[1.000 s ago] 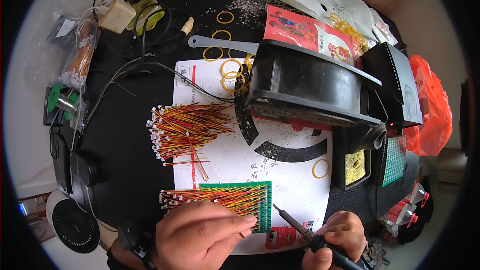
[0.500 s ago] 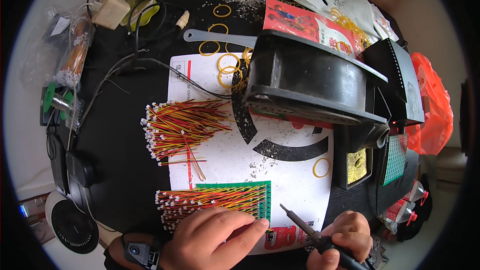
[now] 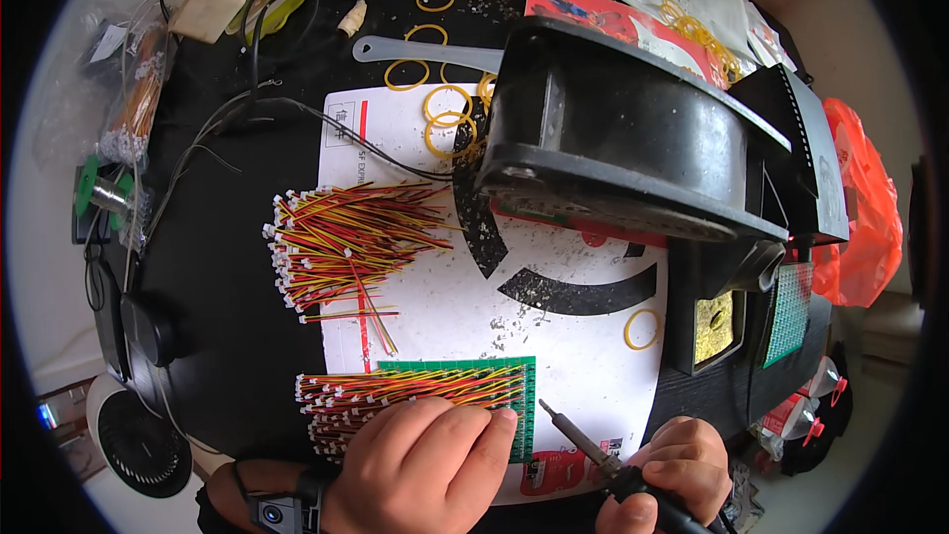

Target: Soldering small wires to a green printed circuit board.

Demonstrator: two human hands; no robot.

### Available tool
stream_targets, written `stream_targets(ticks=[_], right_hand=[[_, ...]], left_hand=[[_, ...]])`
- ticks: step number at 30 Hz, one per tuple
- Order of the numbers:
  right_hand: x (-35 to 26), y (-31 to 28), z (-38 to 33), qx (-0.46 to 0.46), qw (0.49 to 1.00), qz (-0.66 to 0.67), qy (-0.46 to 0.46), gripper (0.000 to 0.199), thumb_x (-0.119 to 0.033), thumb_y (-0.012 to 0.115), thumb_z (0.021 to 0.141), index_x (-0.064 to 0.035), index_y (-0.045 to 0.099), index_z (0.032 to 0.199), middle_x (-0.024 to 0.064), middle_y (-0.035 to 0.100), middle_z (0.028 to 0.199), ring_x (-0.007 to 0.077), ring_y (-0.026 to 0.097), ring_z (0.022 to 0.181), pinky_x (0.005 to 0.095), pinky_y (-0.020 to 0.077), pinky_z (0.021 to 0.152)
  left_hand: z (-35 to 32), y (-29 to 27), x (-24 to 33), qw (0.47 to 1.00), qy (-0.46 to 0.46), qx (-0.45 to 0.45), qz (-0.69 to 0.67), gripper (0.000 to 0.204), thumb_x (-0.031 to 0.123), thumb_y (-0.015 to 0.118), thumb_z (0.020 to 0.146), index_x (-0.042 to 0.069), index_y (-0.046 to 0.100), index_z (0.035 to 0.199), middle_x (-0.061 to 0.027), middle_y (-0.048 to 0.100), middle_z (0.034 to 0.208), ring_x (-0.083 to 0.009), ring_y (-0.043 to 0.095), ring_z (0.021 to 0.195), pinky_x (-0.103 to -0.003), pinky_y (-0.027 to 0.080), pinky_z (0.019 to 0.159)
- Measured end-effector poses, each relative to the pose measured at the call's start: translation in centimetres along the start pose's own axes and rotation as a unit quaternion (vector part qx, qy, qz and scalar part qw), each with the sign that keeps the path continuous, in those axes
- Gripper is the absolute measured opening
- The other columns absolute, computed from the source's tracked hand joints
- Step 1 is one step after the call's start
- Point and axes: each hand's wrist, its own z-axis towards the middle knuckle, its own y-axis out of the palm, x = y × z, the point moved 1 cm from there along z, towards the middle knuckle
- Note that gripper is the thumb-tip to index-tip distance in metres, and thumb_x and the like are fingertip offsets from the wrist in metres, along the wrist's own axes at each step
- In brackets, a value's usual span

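My left hand point(image 3: 425, 460) lies over the lower part of a green circuit board panel point(image 3: 526, 391). Its fingers are closed, with the fingertips at a red-and-yellow wire near the panel's right edge; the hand hides most of that wire. Rows of red, yellow and black wires with white plugs point(image 3: 395, 388) lie across the panel, bare ends to the right. In my right hand point(image 3: 687, 470) is a soldering iron point(image 3: 593, 450), gripped by its black handle. The iron's tip points up and left, just right of the panel's edge and apart from it.
Above the panel lies a pile of plugged wires point(image 3: 356, 237) on a white sheet point(image 3: 455, 326). A black fan point(image 3: 623, 129) stands over the sheet's far right. Beside it are a holder with a yellow sponge point(image 3: 716, 326) and another green board point(image 3: 788, 316). A solder spool point(image 3: 104, 193) sits left.
My left fingertips have shifted up and slightly left, onto the panel's right edge. The iron's tip has moved a little left, closer to the panel. The view has shifted slightly.
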Motion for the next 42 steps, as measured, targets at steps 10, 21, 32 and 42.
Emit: stream_targets(ticks=[10, 21, 32, 42], right_hand=[[-1.3, 1.2, 2.0, 0.033, 0.999, -0.019, -0.009, 0.021, -0.009, 0.067, 0.081, 0.0056, 0.056, 0.09, 0.0098, 0.05, 0.063, 0.017, 0.044, 0.046, 0.0303, 0.0355, 0.044], [-1.3, 1.3, 2.2, -0.018, 0.999, -0.028, 0.018, 0.019, -0.008, 0.068, 0.082, 0.0049, 0.057, 0.09, 0.0106, 0.055, 0.065, 0.0186, 0.049, 0.048, 0.0308, 0.0399, 0.046], [-1.2, 1.3, 2.2, -0.023, 0.999, -0.03, 0.017, 0.019, -0.008, 0.069, 0.082, 0.0047, 0.057, 0.09, 0.0095, 0.054, 0.064, 0.0177, 0.049, 0.048, 0.0302, 0.0401, 0.047], [-1.0, 1.3, 2.4, -0.036, 0.999, -0.028, 0.008, 0.02, -0.008, 0.068, 0.081, 0.0048, 0.057, 0.092, 0.0088, 0.054, 0.065, 0.0167, 0.048, 0.049, 0.0296, 0.0393, 0.047]], left_hand=[[0.4, -0.7, 0.5, 0.996, -0.073, -0.002, -0.056, 0.016, -0.004, 0.066, 0.078, -0.006, 0.068, 0.094, -0.0142, 0.063, 0.088, -0.0299, 0.064, 0.078, -0.036, 0.055, 0.072], [0.1, -0.1, 0.1, 0.996, -0.062, 0.0, -0.06, 0.018, -0.002, 0.067, 0.078, -0.006, 0.068, 0.095, -0.0138, 0.063, 0.087, -0.0291, 0.063, 0.076, -0.036, 0.054, 0.068], [0.1, 0.0, -0.1, 0.996, -0.056, 0.008, -0.064, 0.019, -0.003, 0.066, 0.078, -0.007, 0.067, 0.096, -0.0136, 0.062, 0.086, -0.0281, 0.063, 0.074, -0.035, 0.053, 0.066], [0.2, 0.0, -0.1, 0.996, -0.062, 0.011, -0.062, 0.019, -0.003, 0.066, 0.078, -0.007, 0.067, 0.097, -0.0136, 0.062, 0.086, -0.0283, 0.063, 0.075, -0.036, 0.053, 0.067]])
